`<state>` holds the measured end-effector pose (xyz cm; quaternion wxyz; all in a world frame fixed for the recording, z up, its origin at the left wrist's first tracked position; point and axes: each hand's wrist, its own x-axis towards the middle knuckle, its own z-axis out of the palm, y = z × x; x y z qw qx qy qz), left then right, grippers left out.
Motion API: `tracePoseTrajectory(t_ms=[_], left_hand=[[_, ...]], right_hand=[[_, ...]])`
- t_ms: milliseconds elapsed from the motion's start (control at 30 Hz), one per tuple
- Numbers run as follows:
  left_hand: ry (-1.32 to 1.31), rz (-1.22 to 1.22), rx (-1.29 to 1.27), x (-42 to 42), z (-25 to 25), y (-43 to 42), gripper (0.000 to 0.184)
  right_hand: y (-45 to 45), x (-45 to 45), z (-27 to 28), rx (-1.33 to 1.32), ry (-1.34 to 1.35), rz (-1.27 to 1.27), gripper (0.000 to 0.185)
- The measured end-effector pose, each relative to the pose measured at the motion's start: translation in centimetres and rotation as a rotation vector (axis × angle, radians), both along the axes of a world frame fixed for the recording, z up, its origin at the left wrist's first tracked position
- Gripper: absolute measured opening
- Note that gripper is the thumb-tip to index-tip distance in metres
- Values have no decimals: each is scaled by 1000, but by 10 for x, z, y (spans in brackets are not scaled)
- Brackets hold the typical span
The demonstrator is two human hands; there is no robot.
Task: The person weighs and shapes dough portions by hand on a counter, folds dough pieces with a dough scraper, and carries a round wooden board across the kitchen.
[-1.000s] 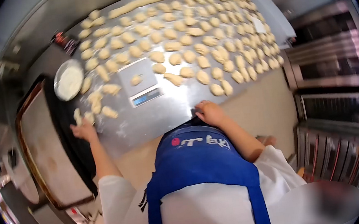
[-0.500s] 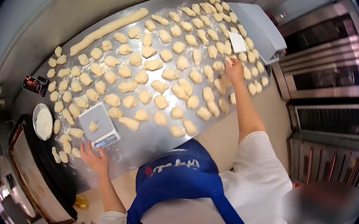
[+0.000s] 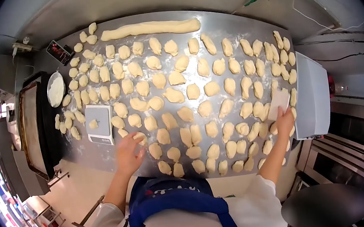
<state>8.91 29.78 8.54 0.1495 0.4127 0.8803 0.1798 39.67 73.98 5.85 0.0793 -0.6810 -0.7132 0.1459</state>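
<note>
My right hand [image 3: 285, 122] grips a white dough scraper [image 3: 278, 102] at the right end of the steel table, among small dough pieces. My left hand [image 3: 129, 154] hovers at the table's near side with fingers apart, close to a dough piece [image 3: 140, 138] partly behind its fingertips; whether they touch I cannot make out. To its left stands a digital kitchen scale [image 3: 101, 138] with one small dough piece [image 3: 94, 123] on its plate. Rows of floured dough pieces cover much of the table [image 3: 221, 21], and a long dough roll [image 3: 150, 29] lies along the far side.
A bowl of flour [image 3: 56, 89] and a phone [image 3: 59, 52] sit at the left end. Dark-rimmed baking trays [image 3: 32, 130] stand beyond that edge. A pale grey machine or box [image 3: 312, 94] borders the right end, with ovens [image 3: 343, 149] behind it.
My right hand has gone from the dough pieces to the scraper, which lay loose before, and taken hold of it. My left hand has moved right, away from the scale. The view has turned.
</note>
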Motion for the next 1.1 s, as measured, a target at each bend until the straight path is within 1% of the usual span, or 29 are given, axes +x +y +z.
tracePoseTrajectory(t_ms=[33,67,100,133,167,200,233,267,300,333,367,400,433,500,533,567,600,633,700,767,800,833,900,933,967,1000,1033,1067,1100], left_hand=[[-116,34,62,2,-1,11,32],[-235,66,126,4,-3,22,30],[-236,66,123,3,-5,34,30],[-258,10,174,-2,-7,50,29],[-278,-44,225,-7,-8,63,28],[-274,-34,220,-9,-7,73,28],[-390,19,211,-12,-5,83,28],[-504,75,208,-13,-6,93,27],[-493,84,216,-13,-9,100,27],[-719,213,297,-10,-13,104,28],[-945,345,378,-8,-17,106,29],[-1037,358,381,-9,-19,108,30],[-1024,369,384,-11,-20,110,30],[-1191,462,432,-18,-24,113,30],[-1236,473,362,-30,-20,116,31],[-1237,486,366,-44,-22,120,31],[-1360,608,451,-59,-26,126,32],[-1484,728,538,-76,-31,135,34],[-1754,858,795,-120,-53,168,36],[-1768,584,939,-166,-83,213,40],[-1733,725,917,-182,-87,242,40],[-1686,857,898,-197,-88,272,41],[-1927,827,1086,-210,-93,308,38],[-1924,837,1100,-211,-85,313,38],[-1964,812,1074,-211,-71,317,36],[-2006,784,1040,-212,-65,316,35],[-2013,791,1033,-214,-67,311,35],[-1909,925,1003,-217,-69,306,35],[-1798,1048,985,-223,-71,300,35]], right_hand=[[6,-8,6,-3,124,116,41],[20,-27,7,21,374,230,36],[39,-56,7,43,619,347,32],[50,-96,16,-87,705,397,32],[68,-133,3,-70,734,475,31],[90,-174,-15,-12,680,630,33],[108,-213,-32,-47,658,701,36],[118,-252,-42,-87,606,732,41],[122,-288,-49,-33,504,757,41],[131,-321,-58,8,471,844,41],[135,-345,-56,6,480,857,41],[138,-368,-49,40,319,831,42],[142,-391,-50,75,160,799,42],[158,-415,-77,66,181,820,43],[162,-422,-88,-79,268,808,42],[166,-427,-99,-224,348,792,42],[178,-436,-134,-310,453,824,40],[169,-439,-130,-310,445,829,40],[129,-439,-108,-653,595,768,39],[103,-452,-113,-661,599,813,38],[90,-456,-115,-673,616,848,37],[77,-460,-105,-665,612,858,37],[47,-463,-66,-439,564,933,37],[32,-464,-49,-267,490,1074,35],[25,-470,-27,-273,486,1078,35],[18,-474,-3,-218,396,1041,34],[14,-476,6,-164,303,1000,33],[31,-481,1,-367,544,829,33],[49,-492,-12,-362,534,841,33]])
